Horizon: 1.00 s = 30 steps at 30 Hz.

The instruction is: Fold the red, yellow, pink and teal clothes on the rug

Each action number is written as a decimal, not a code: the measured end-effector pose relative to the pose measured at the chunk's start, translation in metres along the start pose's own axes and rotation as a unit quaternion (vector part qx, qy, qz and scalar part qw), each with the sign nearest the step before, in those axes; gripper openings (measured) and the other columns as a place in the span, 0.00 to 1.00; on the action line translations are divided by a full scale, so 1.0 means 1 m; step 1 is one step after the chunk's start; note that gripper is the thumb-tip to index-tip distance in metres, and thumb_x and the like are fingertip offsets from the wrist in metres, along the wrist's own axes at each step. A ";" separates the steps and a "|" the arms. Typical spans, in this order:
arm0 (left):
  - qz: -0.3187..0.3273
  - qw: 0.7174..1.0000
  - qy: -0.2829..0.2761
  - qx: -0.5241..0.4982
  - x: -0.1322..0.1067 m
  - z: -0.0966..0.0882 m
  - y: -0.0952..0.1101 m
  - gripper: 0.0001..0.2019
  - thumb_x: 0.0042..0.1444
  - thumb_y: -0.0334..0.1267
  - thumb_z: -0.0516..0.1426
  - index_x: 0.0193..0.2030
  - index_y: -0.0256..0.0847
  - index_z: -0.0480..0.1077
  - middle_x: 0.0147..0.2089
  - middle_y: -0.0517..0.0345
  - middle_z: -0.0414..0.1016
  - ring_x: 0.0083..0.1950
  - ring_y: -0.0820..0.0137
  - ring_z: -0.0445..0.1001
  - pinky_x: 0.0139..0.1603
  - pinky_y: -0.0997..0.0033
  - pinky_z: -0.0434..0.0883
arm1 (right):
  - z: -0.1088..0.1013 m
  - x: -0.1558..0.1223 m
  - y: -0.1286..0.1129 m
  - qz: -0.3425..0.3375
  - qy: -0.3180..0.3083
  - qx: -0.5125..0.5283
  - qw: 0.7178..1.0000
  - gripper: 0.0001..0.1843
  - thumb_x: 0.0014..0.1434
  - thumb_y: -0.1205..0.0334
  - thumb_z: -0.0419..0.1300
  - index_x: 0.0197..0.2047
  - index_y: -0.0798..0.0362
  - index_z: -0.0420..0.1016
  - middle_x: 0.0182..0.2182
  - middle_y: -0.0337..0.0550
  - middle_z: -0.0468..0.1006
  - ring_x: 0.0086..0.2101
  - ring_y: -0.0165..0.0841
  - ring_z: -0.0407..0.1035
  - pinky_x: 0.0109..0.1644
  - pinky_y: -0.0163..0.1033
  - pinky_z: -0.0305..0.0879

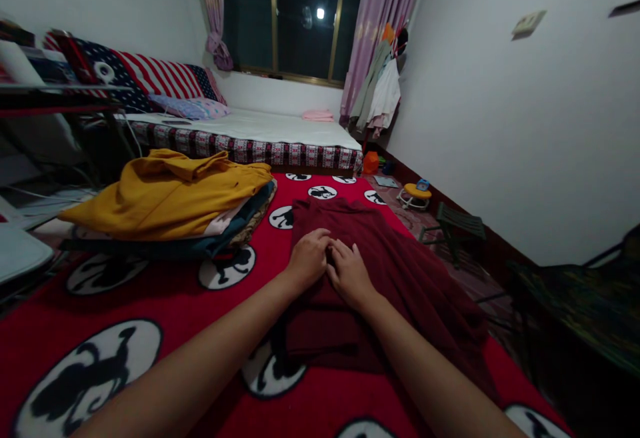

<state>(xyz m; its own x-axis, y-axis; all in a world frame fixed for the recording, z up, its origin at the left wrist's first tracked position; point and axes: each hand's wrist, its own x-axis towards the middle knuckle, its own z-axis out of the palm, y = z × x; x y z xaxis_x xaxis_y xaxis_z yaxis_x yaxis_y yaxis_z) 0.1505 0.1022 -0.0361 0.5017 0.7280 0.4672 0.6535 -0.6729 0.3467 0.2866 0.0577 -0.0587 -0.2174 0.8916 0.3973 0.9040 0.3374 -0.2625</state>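
One maroon garment (400, 271) lies spread on the red blanket (185, 315), directly in front of you, with creases running along its right portion. At its near left edge the cloth appears folded over into a second layer.

Position of hands: your left hand (309, 256) is on the left part of the maroon garment, back upward, fingers bent inward. Your right hand (351, 277) is just beside it, nearer the middle of the garment, fingers also bent and pointing toward the left hand. The fingertips of both hands appear to meet. Whether either hand grips the fabric or only rests on it, you cannot tell from this view.

Left of the maroon garment, and apart from it, note a stack of folded clothes: a mustard-yellow garment (175, 191) on top, dark teal cloth (213, 243) below it. Beyond the maroon garment stands a bed (260, 125) with a pale sheet; a folded pink cloth (318, 116) lies on it. Right of the maroon garment, on the floor, locate a round stool (417, 191) with a yellow top and, nearer to you, a dark folding stool (457, 223).
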 end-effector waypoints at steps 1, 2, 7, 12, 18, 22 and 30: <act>-0.007 1.000 -0.015 0.005 0.009 0.001 -0.005 0.18 0.57 0.26 0.47 0.50 0.37 0.71 0.57 0.49 0.70 0.59 0.67 0.67 0.62 0.65 0.62 | 0.003 0.000 -0.001 -0.002 -0.023 -0.021 1.000 0.25 0.62 0.63 0.50 0.61 0.59 0.64 0.61 0.55 0.63 0.62 0.44 0.54 0.66 0.57 0.42; -0.016 0.999 -0.038 0.018 0.018 0.002 -0.011 0.18 0.59 0.28 0.46 0.53 0.37 0.69 0.60 0.49 0.67 0.62 0.67 0.64 0.64 0.62 0.60 | 0.005 0.000 -0.001 -0.005 -0.038 -0.037 0.999 0.26 0.62 0.61 0.50 0.63 0.59 0.62 0.63 0.54 0.60 0.63 0.44 0.51 0.66 0.58 0.39; -0.081 0.982 -0.149 0.080 0.054 0.016 -0.053 0.25 0.64 0.44 0.44 0.65 0.37 0.57 0.70 0.44 0.51 0.71 0.57 0.49 0.67 0.47 0.49 | 0.007 -0.002 0.000 -0.010 -0.051 -0.068 0.996 0.29 0.64 0.54 0.48 0.66 0.56 0.56 0.66 0.50 0.54 0.65 0.41 0.47 0.67 0.56 0.37; -0.150 0.971 -0.158 0.100 0.066 0.024 -0.078 0.33 0.63 0.54 0.40 0.69 0.34 0.47 0.73 0.44 0.38 0.73 0.57 0.40 0.68 0.46 0.45 | 0.006 -0.003 0.001 -0.005 -0.055 -0.065 0.996 0.30 0.64 0.53 0.48 0.67 0.54 0.55 0.66 0.47 0.53 0.65 0.41 0.46 0.67 0.56 0.36; -0.172 0.959 -0.193 0.114 0.074 0.001 -0.050 0.27 0.63 0.48 0.46 0.62 0.32 0.61 0.70 0.36 0.50 0.71 0.49 0.46 0.66 0.40 0.47 | 0.007 -0.003 0.000 0.001 -0.058 -0.062 0.996 0.31 0.64 0.52 0.48 0.67 0.54 0.54 0.67 0.48 0.50 0.65 0.42 0.45 0.67 0.57 0.35; -0.039 0.991 -0.124 0.034 0.041 0.001 -0.009 0.27 0.65 0.49 0.43 0.67 0.41 0.54 0.71 0.45 0.47 0.72 0.58 0.43 0.67 0.50 0.49 | 0.008 -0.005 0.002 -0.003 -0.049 -0.049 0.998 0.30 0.63 0.55 0.49 0.66 0.57 0.56 0.66 0.51 0.54 0.65 0.43 0.44 0.68 0.56 0.33; 0.012 0.992 -0.117 0.035 -0.026 0.026 -0.003 0.33 0.63 0.56 0.43 0.70 0.42 0.46 0.72 0.48 0.45 0.72 0.61 0.43 0.68 0.53 0.47 | -0.005 -0.011 0.016 0.107 0.064 0.228 0.966 0.25 0.56 0.71 0.43 0.52 0.53 0.73 0.50 0.47 0.76 0.51 0.32 0.69 0.60 0.45 0.58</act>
<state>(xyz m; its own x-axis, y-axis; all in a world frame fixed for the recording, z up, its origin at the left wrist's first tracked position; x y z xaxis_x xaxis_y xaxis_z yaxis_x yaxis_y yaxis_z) 0.1498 0.0890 -0.0702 0.6294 0.7284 0.2705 0.6739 -0.6851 0.2766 0.3057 0.0514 -0.0630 0.0308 0.9207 0.3891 0.6604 0.2735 -0.6993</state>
